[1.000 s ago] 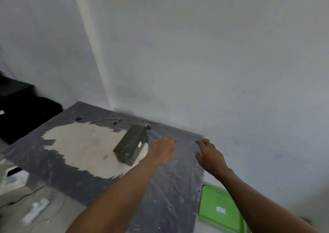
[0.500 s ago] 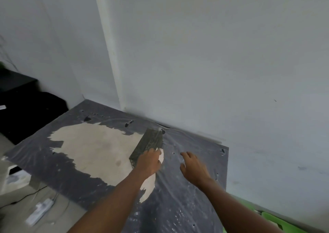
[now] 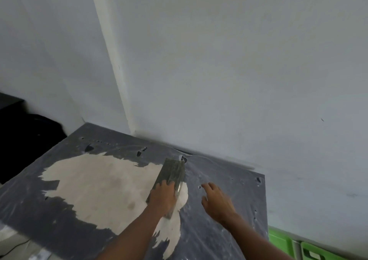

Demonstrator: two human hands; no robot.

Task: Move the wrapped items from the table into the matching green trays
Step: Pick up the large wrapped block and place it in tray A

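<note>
A dark, plastic-wrapped rectangular block [image 3: 173, 172] lies on the grey table [image 3: 229, 180], reaching back toward the wall. My left hand [image 3: 162, 197] rests on its near end with the fingers curled over the top. My right hand [image 3: 217, 202] hovers just to the block's right, fingers spread, holding nothing. Green trays [image 3: 278, 241] show at the lower right, below the table's right edge; only their rims are visible.
The table top has a large worn beige patch [image 3: 99, 186] and is pushed into a corner of white walls [image 3: 219, 70]. A black object [image 3: 23, 136] stands off the table's left side. Floor with a cable shows at the lower left.
My left hand has come down over the near end of the wrapped block. My right hand has shifted left, closer to the block. The view has swung left, so the green trays sit near the frame's edge.
</note>
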